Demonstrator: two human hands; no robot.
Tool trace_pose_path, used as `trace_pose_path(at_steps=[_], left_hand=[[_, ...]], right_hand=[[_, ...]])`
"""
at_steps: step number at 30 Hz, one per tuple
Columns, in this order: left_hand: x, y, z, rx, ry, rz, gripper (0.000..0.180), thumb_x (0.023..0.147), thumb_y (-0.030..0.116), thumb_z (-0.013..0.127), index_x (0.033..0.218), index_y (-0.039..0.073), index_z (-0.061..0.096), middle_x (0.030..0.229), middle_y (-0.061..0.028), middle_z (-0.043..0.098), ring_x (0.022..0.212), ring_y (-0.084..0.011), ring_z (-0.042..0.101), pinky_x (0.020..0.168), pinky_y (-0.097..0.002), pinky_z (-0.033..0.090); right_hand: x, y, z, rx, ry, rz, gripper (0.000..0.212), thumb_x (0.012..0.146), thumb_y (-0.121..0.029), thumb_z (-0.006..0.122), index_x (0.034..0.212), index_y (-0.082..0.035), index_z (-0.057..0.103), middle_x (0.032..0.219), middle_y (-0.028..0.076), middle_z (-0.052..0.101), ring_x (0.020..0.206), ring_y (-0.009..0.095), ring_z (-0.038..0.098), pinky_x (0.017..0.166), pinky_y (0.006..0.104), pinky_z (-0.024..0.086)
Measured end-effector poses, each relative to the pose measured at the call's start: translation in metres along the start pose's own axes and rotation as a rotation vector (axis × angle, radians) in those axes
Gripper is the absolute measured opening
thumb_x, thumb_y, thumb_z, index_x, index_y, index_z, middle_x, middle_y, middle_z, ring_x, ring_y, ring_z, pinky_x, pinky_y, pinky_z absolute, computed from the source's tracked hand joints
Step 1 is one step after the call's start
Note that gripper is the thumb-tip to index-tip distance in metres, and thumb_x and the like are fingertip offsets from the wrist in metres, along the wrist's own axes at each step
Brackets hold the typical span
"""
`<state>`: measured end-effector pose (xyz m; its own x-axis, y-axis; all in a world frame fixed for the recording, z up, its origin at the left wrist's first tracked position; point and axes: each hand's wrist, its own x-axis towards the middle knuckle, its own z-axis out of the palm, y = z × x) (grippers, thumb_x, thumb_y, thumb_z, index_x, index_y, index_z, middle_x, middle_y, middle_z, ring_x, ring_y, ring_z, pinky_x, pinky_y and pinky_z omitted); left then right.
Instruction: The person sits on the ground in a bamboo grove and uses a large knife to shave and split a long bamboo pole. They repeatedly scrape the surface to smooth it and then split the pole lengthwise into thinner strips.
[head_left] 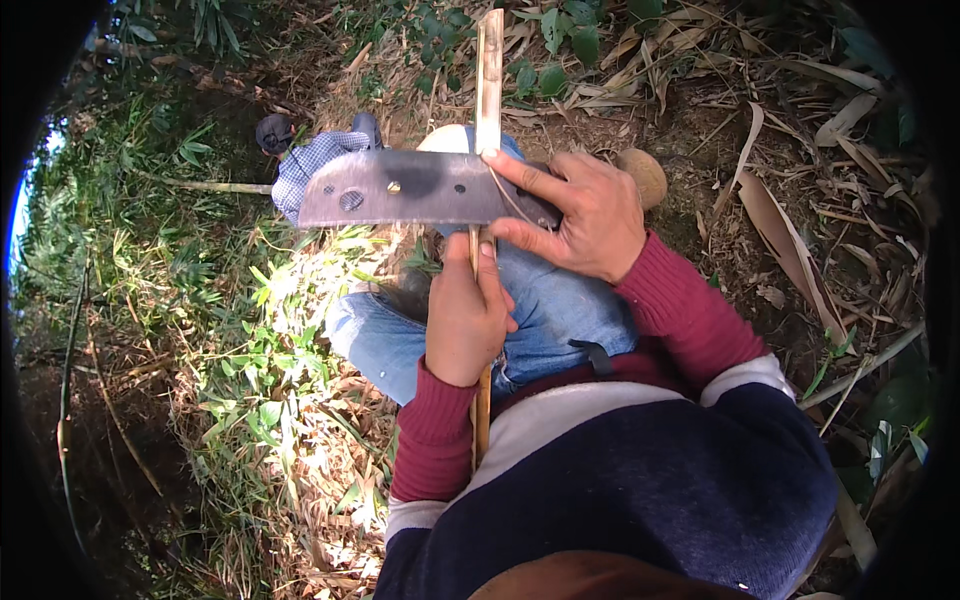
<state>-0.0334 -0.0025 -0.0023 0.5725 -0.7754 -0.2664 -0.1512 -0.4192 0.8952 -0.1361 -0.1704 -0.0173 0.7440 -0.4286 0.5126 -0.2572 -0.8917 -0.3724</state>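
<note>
Right hand [590, 215]: clamped on the near end of a broad grey blade [415, 188], held crosswise.
Left hand [465, 310]: closed around a thin bamboo strip [489, 80], below the blade.
Strip: upright, crossing the blade, over the lap.
Ground [800, 200]: dry leaves right, green plants left.

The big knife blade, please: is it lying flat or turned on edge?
Flat: the blade shows its broad face upward, crossing the bamboo strip.
</note>
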Motion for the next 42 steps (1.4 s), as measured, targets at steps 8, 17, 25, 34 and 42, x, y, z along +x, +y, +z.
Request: trace_pose_path(at_steps=[8, 17, 25, 34, 42], left_hand=[[0.001, 0.011, 0.005, 0.096, 0.022, -0.031, 0.025, 0.114, 0.024, 0.04, 0.102, 0.003, 0.048, 0.057, -0.0083, 0.059, 0.045, -0.0217, 0.063, 0.044, -0.0372, 0.049], [-0.001, 0.005, 0.004, 0.145, 0.041, 0.021, 0.021, 0.113, 0.022, 0.041, 0.103, 0.004, 0.046, 0.056, -0.0096, 0.059, 0.045, -0.0242, 0.064, 0.044, -0.0385, 0.049], [0.003, 0.005, 0.005, 0.114, 0.031, 0.017, 0.018, 0.112, 0.018, 0.042, 0.102, 0.003, 0.044, 0.055, -0.0104, 0.058, 0.043, -0.0251, 0.062, 0.042, -0.0388, 0.048], [0.001, -0.01, -0.002, 0.081, -0.041, 0.004, 0.02, 0.107, 0.007, 0.043, 0.12, -0.004, 0.053, 0.059, -0.0101, 0.061, 0.045, -0.0221, 0.064, 0.043, -0.0361, 0.051], [-0.003, -0.003, 0.007, 0.192, 0.078, 0.059, 0.018, 0.111, 0.016, 0.043, 0.103, 0.001, 0.049, 0.057, -0.0106, 0.058, 0.044, -0.0242, 0.062, 0.043, -0.0395, 0.049]], right_hand=[[0.082, 0.065, 0.011, -0.138, -0.052, 0.169, 0.065, 0.094, -0.081, 0.049, 0.14, -0.039, 0.066, 0.074, 0.007, 0.061, 0.072, 0.026, 0.067, 0.065, 0.0416, 0.052], [0.097, 0.057, 0.022, -0.217, -0.004, 0.229, 0.074, 0.091, -0.086, 0.044, 0.14, -0.036, 0.067, 0.078, 0.008, 0.068, 0.077, 0.027, 0.071, 0.067, 0.0437, 0.056], [0.095, 0.056, 0.0, 0.006, -0.116, 0.44, 0.08, 0.09, -0.087, 0.044, 0.137, -0.028, 0.071, 0.079, 0.01, 0.075, 0.08, 0.028, 0.076, 0.069, 0.0423, 0.058], [-0.025, -0.025, -0.001, 0.045, -0.01, 0.014, 0.066, 0.084, -0.065, 0.075, 0.142, -0.035, 0.067, 0.07, 0.006, 0.046, 0.06, 0.023, 0.053, 0.054, 0.0392, 0.045], [0.008, 0.002, 0.004, -0.07, 0.029, 0.119, 0.061, 0.087, -0.071, 0.068, 0.134, -0.033, 0.072, 0.072, 0.008, 0.06, 0.066, 0.026, 0.064, 0.058, 0.04, 0.051]])
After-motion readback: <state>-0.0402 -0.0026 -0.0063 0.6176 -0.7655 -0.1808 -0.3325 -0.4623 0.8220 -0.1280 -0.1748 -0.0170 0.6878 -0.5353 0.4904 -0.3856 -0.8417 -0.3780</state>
